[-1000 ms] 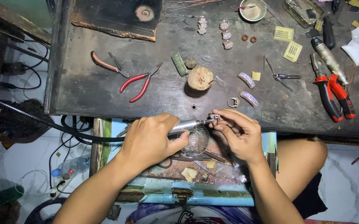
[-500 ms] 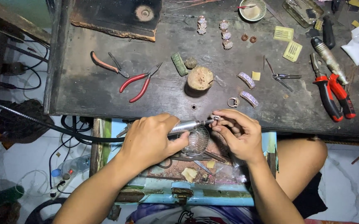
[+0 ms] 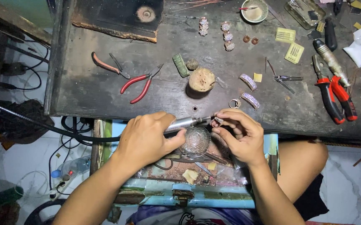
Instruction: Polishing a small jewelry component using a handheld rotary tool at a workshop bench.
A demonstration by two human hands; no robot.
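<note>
Workbench [image 3: 105, 91]: left hand [image 3: 145, 139] grips handpiece [image 3: 184, 123]; right hand [image 3: 241, 135] pinches ring [image 3: 218, 121].

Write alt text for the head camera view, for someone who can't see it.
Seen from above, a person's left hand holds a silver rotary handpiece against a small ring pinched in the right hand, over a glass bowl at the edge of a dark workbench. On the bench lie red-handled pliers, a wooden stump, jewelled rings and cutters.

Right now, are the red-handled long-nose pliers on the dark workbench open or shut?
Open: the red-handled long-nose pliers lie flat with handles spread apart; whether their tips touch, cannot tell.
</note>
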